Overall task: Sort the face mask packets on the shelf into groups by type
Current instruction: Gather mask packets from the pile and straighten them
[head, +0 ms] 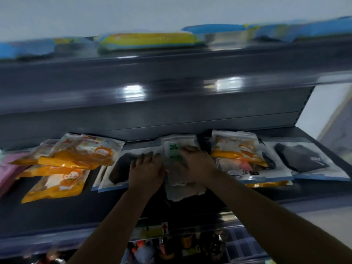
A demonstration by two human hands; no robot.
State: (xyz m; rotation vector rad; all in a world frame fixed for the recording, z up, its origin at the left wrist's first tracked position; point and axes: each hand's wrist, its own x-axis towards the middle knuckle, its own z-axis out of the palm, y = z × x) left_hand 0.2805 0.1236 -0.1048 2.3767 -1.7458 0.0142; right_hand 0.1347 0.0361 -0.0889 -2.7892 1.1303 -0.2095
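Note:
Face mask packets lie across the dark middle shelf [57,216]. At its centre is a stack of clear packets with a green "FACE MASK" label [174,149]. My left hand [146,170] holds the stack's left edge, and my right hand [198,164] lies on top with fingers curled over it. Orange cartoon packets [80,153] are piled at the left, another orange packet [236,147] sits right of my hands. A black-mask packet [118,168] lies left of my left hand, and another black-mask packet [302,159] at far right. The view is blurred.
A pink packet [7,170] shows at the far left edge. The upper shelf [171,60] carries blue and yellow packets [148,40]. Below the middle shelf's front lip is a price strip [152,230] and more goods [171,248].

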